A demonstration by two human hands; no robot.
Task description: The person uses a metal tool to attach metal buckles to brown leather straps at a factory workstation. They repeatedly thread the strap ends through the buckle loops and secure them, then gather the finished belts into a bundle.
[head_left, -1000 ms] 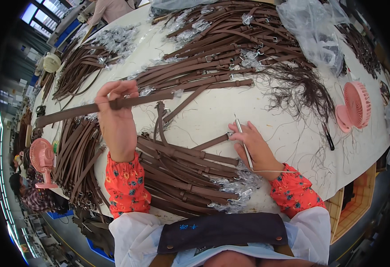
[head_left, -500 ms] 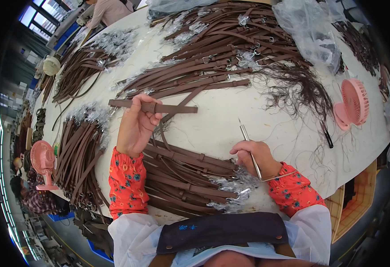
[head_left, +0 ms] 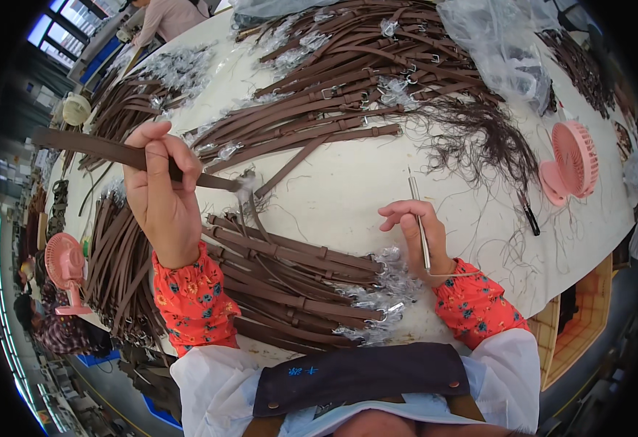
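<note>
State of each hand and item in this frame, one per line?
left hand: raised, gripping a brown strap
brown strap: held off the table
right hand: on the table, holding a thin metal tool
thin metal tool: pointing away
strap pile: lying loose
pink fan: standing

White worktable (head_left: 348, 182) spanning the frame. Top centre: large heap of brown straps (head_left: 348, 80) with a tangle of dark threads (head_left: 479, 138) at its right. Upper right: crumpled clear plastic bag (head_left: 497, 44). Right edge: pink fan (head_left: 570, 162), with a small black clip (head_left: 530, 217) just beside it. Lower left: second pink fan (head_left: 62, 271). Upper left: another person's sleeve (head_left: 170, 14).
</note>
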